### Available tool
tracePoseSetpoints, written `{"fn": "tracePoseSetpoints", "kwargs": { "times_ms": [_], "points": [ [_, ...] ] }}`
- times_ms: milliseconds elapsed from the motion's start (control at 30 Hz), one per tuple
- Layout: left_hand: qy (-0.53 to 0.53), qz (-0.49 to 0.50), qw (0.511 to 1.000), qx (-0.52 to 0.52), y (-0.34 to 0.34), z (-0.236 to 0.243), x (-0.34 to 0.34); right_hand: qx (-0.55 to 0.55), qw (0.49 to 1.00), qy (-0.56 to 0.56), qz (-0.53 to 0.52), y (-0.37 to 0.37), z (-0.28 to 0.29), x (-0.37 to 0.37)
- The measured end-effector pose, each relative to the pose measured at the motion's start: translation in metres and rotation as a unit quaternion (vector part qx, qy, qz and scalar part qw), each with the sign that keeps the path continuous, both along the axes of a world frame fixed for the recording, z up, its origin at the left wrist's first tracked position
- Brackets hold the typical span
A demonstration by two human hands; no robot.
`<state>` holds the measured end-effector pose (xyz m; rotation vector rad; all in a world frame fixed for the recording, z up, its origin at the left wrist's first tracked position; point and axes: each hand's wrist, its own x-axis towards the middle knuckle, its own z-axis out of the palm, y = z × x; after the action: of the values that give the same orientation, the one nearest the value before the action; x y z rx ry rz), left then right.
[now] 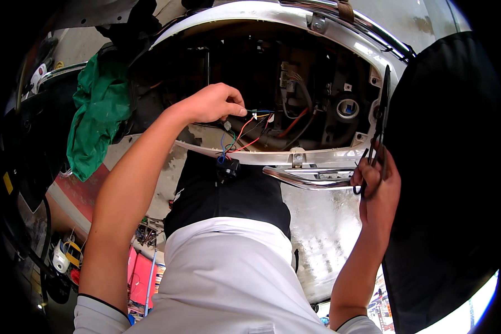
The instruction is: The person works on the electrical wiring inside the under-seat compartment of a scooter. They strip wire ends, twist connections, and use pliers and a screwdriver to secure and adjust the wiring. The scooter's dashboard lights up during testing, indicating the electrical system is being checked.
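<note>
My left hand (220, 103) is closed in a pinch over the open bay of a white scooter-like body (328, 151). Its fingertips are at the end of several thin coloured wires (249, 125); what they hold, if anything, is too small to make out. Small white tags or bits of tape sit on the wires. The wires run down to a black switch-like part (228, 169) by the near rim. My right hand (379, 177) grips black-handled scissors (384, 103) at the bay's right end, their dark blades upward.
A black padded seat-like piece (445, 167) stands on the right. Chrome rails (309, 178) run along the near and far sides of the body. Green cloth (97, 111) hangs at the left. Inside the bay are a white connector (288, 75) and a round socket (348, 108).
</note>
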<state>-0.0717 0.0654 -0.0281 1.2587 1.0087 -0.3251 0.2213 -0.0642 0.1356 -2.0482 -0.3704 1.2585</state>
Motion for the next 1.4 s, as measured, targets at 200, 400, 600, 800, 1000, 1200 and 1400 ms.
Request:
{"fn": "tracePoseSetpoints", "kwargs": {
  "times_ms": [200,400,600,800,1000,1200,1400],
  "points": [
    [-0.099,0.21,0.944,-0.236,-0.004,-0.004,-0.005,0.063,0.954,0.28,0.083,-0.034,0.04,-0.024],
    [-0.122,0.278,0.924,-0.235,-0.016,0.012,0.005,-0.168,0.904,0.377,0.108,-0.038,0.018,-0.052],
    [-0.081,0.258,0.948,-0.17,-0.03,0.022,0.008,-0.2,0.887,0.4,0.116,-0.045,0.002,-0.061],
    [-0.063,0.215,0.969,-0.103,-0.035,0.025,0.01,-0.194,0.878,0.419,0.127,-0.052,-0.006,-0.061],
    [-0.047,0.211,0.976,-0.03,-0.039,0.034,0.013,-0.19,0.874,0.439,0.082,-0.057,-0.017,-0.064],
    [-0.081,0.274,0.958,0.002,-0.052,0.034,0.014,-0.185,0.872,0.45,0.054,-0.052,-0.021,-0.062],
    [-0.073,0.254,0.963,0.043,-0.054,0.033,0.016,-0.167,0.87,0.455,0.083,-0.057,-0.022,-0.059]
  ]
}}
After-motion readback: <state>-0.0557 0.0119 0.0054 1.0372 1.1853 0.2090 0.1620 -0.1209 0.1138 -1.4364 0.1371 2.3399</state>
